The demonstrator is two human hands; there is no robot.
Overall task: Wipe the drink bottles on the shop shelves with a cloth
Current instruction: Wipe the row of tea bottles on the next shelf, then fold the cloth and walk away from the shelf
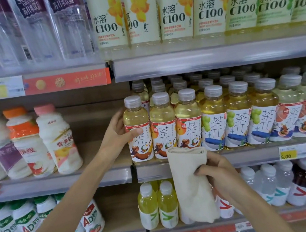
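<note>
A row of tea bottles with grey caps and white labels stands on the middle shelf. My left hand (pixel 119 131) wraps around the leftmost tea bottle (pixel 136 122), thumb across its label; the bottle stands upright on the shelf. My right hand (pixel 219 173) grips a folded cream cloth (pixel 192 181) that hangs down in front of the shelf edge, just below the second and third tea bottles (pixel 187 118). The cloth touches no bottle that I can see.
Milky drink bottles (pixel 58 140) lean on the middle shelf at left, with a gap of bare wooden shelf (pixel 99 135) beside my left hand. C100 bottles (pixel 174 11) fill the upper shelf. Green and red drinks (pixel 157 204) line the lower shelf. A 5.00 price tag (pixel 292 152) sits on the shelf rail.
</note>
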